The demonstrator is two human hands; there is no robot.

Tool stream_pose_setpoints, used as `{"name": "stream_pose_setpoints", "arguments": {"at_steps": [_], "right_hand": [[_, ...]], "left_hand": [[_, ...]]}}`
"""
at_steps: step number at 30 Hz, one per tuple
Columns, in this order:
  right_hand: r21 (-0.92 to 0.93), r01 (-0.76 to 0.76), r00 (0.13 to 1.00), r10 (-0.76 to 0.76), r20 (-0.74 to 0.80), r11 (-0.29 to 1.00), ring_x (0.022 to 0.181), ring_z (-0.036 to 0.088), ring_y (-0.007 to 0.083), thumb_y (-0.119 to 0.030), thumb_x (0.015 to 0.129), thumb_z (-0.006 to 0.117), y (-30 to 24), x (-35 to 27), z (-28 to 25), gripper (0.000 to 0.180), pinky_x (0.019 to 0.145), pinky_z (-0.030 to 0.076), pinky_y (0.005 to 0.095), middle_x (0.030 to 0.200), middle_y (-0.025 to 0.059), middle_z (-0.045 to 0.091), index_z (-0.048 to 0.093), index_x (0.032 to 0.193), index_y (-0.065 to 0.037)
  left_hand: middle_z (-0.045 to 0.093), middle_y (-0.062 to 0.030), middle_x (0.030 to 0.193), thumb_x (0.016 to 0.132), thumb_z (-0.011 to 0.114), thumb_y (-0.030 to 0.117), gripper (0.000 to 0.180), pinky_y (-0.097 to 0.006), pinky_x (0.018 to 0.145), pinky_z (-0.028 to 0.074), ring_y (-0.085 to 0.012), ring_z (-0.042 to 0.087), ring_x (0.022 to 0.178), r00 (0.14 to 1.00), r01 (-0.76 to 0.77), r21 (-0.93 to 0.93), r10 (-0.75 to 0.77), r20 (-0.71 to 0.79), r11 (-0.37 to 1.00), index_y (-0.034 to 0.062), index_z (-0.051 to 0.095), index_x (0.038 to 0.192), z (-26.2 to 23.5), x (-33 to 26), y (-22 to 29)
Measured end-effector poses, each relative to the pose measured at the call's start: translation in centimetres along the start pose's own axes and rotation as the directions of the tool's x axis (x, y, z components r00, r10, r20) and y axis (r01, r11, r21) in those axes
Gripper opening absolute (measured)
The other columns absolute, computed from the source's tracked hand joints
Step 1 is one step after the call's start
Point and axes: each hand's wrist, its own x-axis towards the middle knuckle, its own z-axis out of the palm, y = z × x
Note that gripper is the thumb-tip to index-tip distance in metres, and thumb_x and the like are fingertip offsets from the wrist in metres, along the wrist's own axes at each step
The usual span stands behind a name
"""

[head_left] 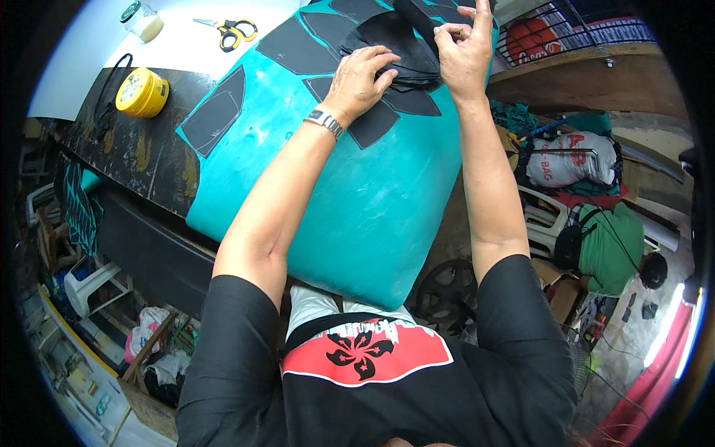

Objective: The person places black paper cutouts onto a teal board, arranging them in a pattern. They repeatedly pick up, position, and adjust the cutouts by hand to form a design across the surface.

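Observation:
A large teal sheet (365,201), like leather or vinyl, drapes over the table and down toward my lap. Dark cut pieces with pale outlines lie across it, among them one piece (214,112) at its left corner. My left hand (361,83), wearing a metal watch, lies with fingers apart on a loose stack of black pieces (376,37). At the far right of the sheet, my right hand (465,59) pinches the edge of a raised, curled black piece (417,24) between thumb and fingers. Its index finger points up. The far end of that piece is cut off by the frame.
Yellow-handled scissors (232,31) and a glass jar (141,22) rest on a white surface at the back left. A yellow tub (142,93) stands on the dark table (160,153). To the right are a wooden-edged rack (596,78), a stuffed white bag (573,159) and a pale chair (544,223).

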Motion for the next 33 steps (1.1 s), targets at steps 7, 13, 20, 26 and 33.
{"name": "stream_pose_setpoints", "arguments": {"at_steps": [7, 13, 20, 26, 33], "right_hand": [[-0.373, 0.158, 0.98, -0.192, -0.055, 0.914, 0.114, 0.056, 0.0269, 0.002, 0.085, 0.058, -1.9, 3.6, -4.9, 0.06, 0.093, 0.047, 0.0353, 0.142, 0.0152, 0.051, 0.051, 0.145, -0.005], [0.01, 0.082, 0.996, -0.082, 0.038, 0.997, 0.095, 0.065, 0.0161, 0.016, 0.087, 0.063, -11.3, 0.8, -10.6, 0.07, 0.088, 0.057, 0.0303, 0.132, 0.0181, 0.054, 0.036, 0.149, -0.004], [0.055, 0.072, 0.562, -0.086, 0.823, 0.996, 0.127, 0.055, 0.0251, 0.015, 0.074, 0.057, -15.8, -5.1, -5.0, 0.088, 0.097, 0.049, 0.0367, 0.155, 0.0139, 0.043, 0.036, 0.156, -0.009], [-0.187, 0.424, 0.83, -0.299, 0.471, 0.886, 0.137, 0.047, 0.033, 0.002, 0.077, 0.074, -13.9, -8.0, 2.3, 0.088, 0.114, 0.037, 0.047, 0.156, 0.0168, 0.04, 0.033, 0.155, -0.006], [0.396, -0.798, 0.595, 0.701, 0.393, 0.455, 0.094, 0.063, 0.0198, 0.003, 0.082, 0.078, -9.9, -16.9, 5.9, 0.097, 0.076, 0.059, 0.0309, 0.12, 0.0158, 0.047, 0.021, 0.158, -0.016]], "left_hand": [[0.065, -0.0032, 0.118, 0.094, 0.062, 0.045, 0.038, -0.048, 0.094, 0.043, -0.0247, 0.058, 0.118, 0.971, 0.108, 0.425, -0.188, 0.151, 0.899, 0.0208, 0.071, 0.121, 2.6, 2.5, -0.9], [0.065, -0.0049, 0.123, 0.097, 0.061, 0.043, 0.037, -0.042, 0.096, 0.045, -0.0245, 0.061, 0.115, 0.958, 0.182, 0.251, -0.229, 0.172, 0.951, 0.0235, 0.07, 0.127, 1.0, 2.8, -0.4], [0.065, -0.0066, 0.129, 0.088, 0.07, 0.05, 0.076, -0.032, 0.101, 0.046, -0.0147, 0.059, 0.114, 0.641, 0.724, -0.656, 0.145, 0.754, 0.213, 0.007, 0.051, 0.148, -10.0, -5.5, 3.9], [0.062, -0.0058, 0.134, 0.093, 0.065, -0.003, 0.05, -0.032, 0.108, 0.045, -0.0154, 0.057, 0.123, 0.766, 0.564, -0.826, -0.376, 0.522, 0.003, 0.0031, 0.054, 0.141, -11.9, -11.8, 8.4], [0.06, -0.0104, 0.134, 0.089, 0.065, -0.008, 0.061, -0.037, 0.104, 0.051, -0.0221, 0.06, 0.122, 0.66, 0.173, -0.985, -0.738, 0.137, -0.029, 0.0062, 0.044, 0.145, -11.0, -12.9, 4.4]]}}
